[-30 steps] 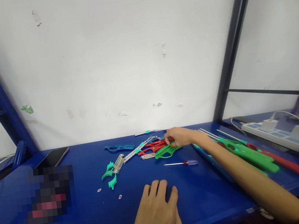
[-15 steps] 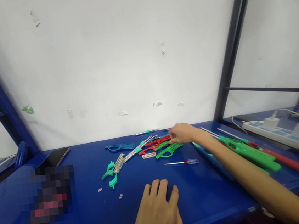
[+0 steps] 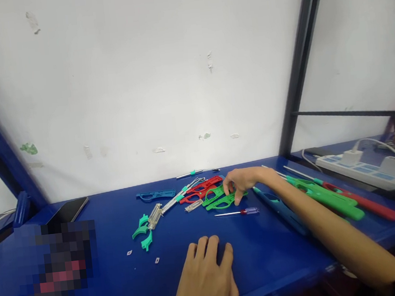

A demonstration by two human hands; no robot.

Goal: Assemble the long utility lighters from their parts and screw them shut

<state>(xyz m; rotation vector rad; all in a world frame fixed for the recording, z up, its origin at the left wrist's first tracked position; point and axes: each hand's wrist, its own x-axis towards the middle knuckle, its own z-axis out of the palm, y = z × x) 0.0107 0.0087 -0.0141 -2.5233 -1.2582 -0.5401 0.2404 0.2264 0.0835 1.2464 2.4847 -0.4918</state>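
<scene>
My right hand point(image 3: 236, 185) reaches over two green lighter shell halves point(image 3: 221, 204), thumb and fingers apart and touching or just above them; exact contact is hard to see. My left hand point(image 3: 207, 276) rests palm down on the blue table near its front, fingers loosely bent and holding nothing. Red shell halves point(image 3: 202, 190) lie just left of the green ones, beside a clear fuel tank point(image 3: 194, 206). In front of the green halves lies a screwdriver point(image 3: 237, 212) with a clear purple and red handle.
Left of centre lie a blue shell half point(image 3: 156, 195), metal rods point(image 3: 175, 201), more clear tanks point(image 3: 155, 216) and teal triggers point(image 3: 146, 240). Whole lighters, blue point(image 3: 282, 212), green point(image 3: 326, 200) and red point(image 3: 365, 203), lie right. A phone point(image 3: 68, 213) and power strip point(image 3: 369, 167) flank them.
My right hand has shifted from the red shell halves down toward the green ones, its fingers spreading. The upper green half is now more exposed. My left hand stays put.
</scene>
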